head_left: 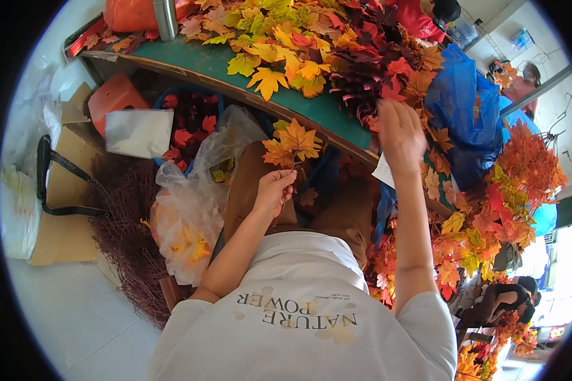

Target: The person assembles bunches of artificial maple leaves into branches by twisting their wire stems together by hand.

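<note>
My left hand [275, 192] is closed in a pinch above my lap, on the thin stem of an artificial maple leaf sprig [297, 141]. The sprig has orange and yellow leaves that spread out above my fingers. At the edge of the green table, my right hand [400, 130] reaches up to the pile of dark red leaves [364, 79]. Its fingertips are beside a bright red leaf [393, 92], and motion smears them, so a hold cannot be made out. Yellow leaves [268, 81] lie in a heap on the table, left of the dark red ones.
The green table [190, 60] carries a metal tumbler [166, 19]. A blue plastic bag [461, 108] and finished-looking leaf branches [515, 190] crowd the right. On the left are a clear bag of leaves [190, 209], a bundle of dark stems [127, 235] and a cardboard box [63, 222]. Other people sit farther off.
</note>
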The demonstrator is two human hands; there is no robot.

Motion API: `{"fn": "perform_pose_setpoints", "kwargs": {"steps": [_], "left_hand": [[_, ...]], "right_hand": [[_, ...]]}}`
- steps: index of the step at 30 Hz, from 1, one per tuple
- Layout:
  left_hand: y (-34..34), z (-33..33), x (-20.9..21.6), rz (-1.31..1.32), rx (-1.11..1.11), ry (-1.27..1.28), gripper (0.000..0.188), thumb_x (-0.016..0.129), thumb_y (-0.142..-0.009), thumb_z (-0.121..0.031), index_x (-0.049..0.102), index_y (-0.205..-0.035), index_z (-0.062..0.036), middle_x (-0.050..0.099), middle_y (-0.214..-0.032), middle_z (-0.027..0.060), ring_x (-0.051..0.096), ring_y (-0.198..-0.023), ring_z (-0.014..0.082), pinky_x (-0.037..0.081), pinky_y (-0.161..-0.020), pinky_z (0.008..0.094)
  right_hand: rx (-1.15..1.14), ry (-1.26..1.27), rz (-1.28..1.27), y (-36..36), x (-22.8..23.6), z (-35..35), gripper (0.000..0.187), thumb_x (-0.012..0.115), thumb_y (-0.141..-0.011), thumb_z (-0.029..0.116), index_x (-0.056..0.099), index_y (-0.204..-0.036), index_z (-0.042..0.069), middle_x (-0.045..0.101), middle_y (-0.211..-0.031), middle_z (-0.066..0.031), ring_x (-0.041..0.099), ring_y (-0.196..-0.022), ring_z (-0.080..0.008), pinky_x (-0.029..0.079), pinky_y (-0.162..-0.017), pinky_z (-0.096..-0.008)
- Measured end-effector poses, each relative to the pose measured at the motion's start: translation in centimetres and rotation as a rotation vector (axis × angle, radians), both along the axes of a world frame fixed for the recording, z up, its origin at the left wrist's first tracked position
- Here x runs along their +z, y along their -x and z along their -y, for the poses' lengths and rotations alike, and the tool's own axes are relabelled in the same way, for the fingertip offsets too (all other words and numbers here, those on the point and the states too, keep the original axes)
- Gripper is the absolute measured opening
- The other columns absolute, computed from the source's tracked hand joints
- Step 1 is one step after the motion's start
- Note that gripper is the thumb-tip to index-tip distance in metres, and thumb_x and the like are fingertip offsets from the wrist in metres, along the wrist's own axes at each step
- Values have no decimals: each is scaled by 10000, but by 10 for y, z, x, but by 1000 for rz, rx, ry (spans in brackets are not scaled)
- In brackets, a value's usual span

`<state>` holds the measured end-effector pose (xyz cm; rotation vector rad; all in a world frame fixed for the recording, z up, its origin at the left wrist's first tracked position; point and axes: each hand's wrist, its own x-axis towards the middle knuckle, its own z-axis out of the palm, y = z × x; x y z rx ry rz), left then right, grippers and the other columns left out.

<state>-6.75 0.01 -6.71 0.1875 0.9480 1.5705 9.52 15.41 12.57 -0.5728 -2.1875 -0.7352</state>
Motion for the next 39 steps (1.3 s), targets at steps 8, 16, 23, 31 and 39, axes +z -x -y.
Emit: {"fn": "perform_pose_setpoints", "kwargs": {"steps": [8, 16, 23, 31, 39], "left_hand": [[1, -3, 7, 32, 38, -29, 103, 649, -833, -114, 606, -891, -40, 549, -684, -34, 472, -510, 43, 350, -426, 178], [6, -1, 8, 74, 36, -36, 103, 640, -841, -113, 608, -913, -46, 540, -683, -47, 471, -527, 40, 353, -439, 172], [5, -7, 11, 66, 40, -36, 118, 646, -842, -137, 613, -910, -47, 537, -679, -51, 462, -525, 37, 347, -441, 171], [6, -1, 10, 87, 18, -11, 112, 653, -835, -130, 606, -902, -55, 530, -670, -48, 466, -520, 43, 354, -429, 172], [2, -1, 15, 106, -11, -40, 84, 641, -842, -103, 609, -898, -49, 544, -679, -32, 481, -529, 56, 366, -430, 170]], "right_hand": [[72, 552, 16, 80, -28, -100, 204, 551, -830, 58, 561, -1033, 44, 604, -968, -137, 594, -868, -334, 494, -698, -391], [168, 403, 212, 91, -25, -95, 113, 595, -808, 125, 600, -915, 89, 597, -903, -75, 605, -786, -295, 498, -643, -356], [219, 255, 210, 97, -28, -119, 74, 598, -794, 132, 603, -854, 90, 593, -850, -79, 616, -790, -251, 503, -642, -355], [81, 422, 201, 101, -42, -123, 99, 607, -771, 173, 604, -805, 81, 597, -830, -94, 609, -833, -251, 509, -655, -351], [222, 213, 372, 95, -24, -121, 114, 572, -726, 68, 605, -834, 78, 564, -848, -74, 596, -843, -240, 513, -676, -338]]}}
